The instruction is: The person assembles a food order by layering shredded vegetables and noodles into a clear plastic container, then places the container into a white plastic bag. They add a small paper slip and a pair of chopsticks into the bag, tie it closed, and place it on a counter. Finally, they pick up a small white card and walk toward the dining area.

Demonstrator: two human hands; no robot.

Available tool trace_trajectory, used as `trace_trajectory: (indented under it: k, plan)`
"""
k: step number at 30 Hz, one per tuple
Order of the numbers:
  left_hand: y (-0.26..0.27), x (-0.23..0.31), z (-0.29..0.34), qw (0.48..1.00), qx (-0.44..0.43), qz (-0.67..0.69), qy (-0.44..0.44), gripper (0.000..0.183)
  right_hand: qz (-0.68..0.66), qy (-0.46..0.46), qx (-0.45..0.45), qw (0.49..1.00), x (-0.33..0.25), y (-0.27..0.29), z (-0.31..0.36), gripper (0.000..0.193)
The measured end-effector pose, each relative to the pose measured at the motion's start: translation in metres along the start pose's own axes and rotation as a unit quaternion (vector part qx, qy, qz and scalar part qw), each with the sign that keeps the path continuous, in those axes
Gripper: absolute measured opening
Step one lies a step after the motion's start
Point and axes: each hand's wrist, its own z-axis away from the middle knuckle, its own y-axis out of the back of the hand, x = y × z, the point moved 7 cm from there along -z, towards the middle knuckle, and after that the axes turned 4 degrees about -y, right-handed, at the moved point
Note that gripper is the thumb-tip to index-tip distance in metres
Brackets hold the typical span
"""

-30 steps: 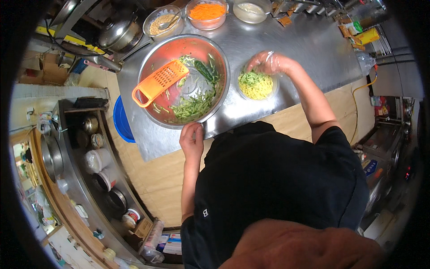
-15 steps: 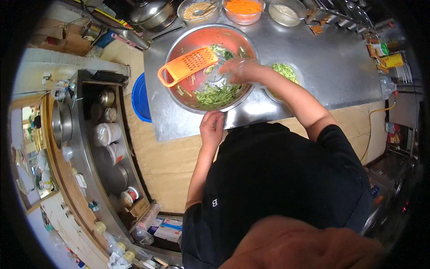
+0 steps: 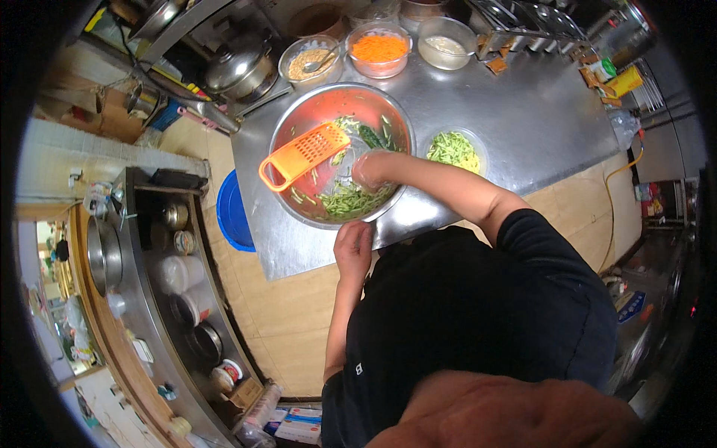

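Note:
A large metal bowl (image 3: 407, 119) stands near the front edge of the steel table. Inside it lie shredded cucumber (image 3: 351, 203) and a dark green cucumber piece (image 3: 370, 137). An orange grater (image 3: 310, 153) rests across the bowl's left side, its handle over the rim. My right hand (image 3: 370, 170), apparently in a clear glove, reaches down into the bowl beside the shreds; its fingers are hidden. At the bowl's near rim, my left hand (image 3: 353, 245) is closed with curled fingers on the edge. A clear bowl of green shreds (image 3: 454, 151) sits to the right.
Along the back stand bowls of shredded carrot (image 3: 379, 49), of pale grains with a spoon (image 3: 310, 63), and of whitish contents (image 3: 446, 45). A lidded pot (image 3: 240, 71) is at back left. A blue tub (image 3: 233, 213) sits below the table's left side.
My right hand has moved from the bowl's right side down toward the near shreds. My left hand stays at the rim. The whole view has shifted, with the table lower in it.

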Motion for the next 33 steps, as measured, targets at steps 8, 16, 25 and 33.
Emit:
trace_trajectory:
  k: [8,16,25,33]
  plan:
    - [0.003,-0.005,0.004,0.999,-0.024,-0.007,0.025,0.007,-0.225,-0.013,0.291,0.930,0.099,0.068,0.178,0.033]
    - [-0.006,0.008,-0.009,0.999,-0.042,-0.030,-0.002,0.005,-0.171,-0.182,0.216,0.944,0.163,-0.028,0.169,0.037]
    - [-0.014,0.028,-0.019,0.997,-0.061,-0.048,-0.012,0.004,-0.094,-0.146,0.310,0.935,0.117,-0.040,0.182,0.042]
    - [-0.066,0.026,-0.003,0.953,-0.287,0.084,0.035,0.012,-0.127,-0.245,0.468,0.839,0.129,-0.027,0.245,0.032]
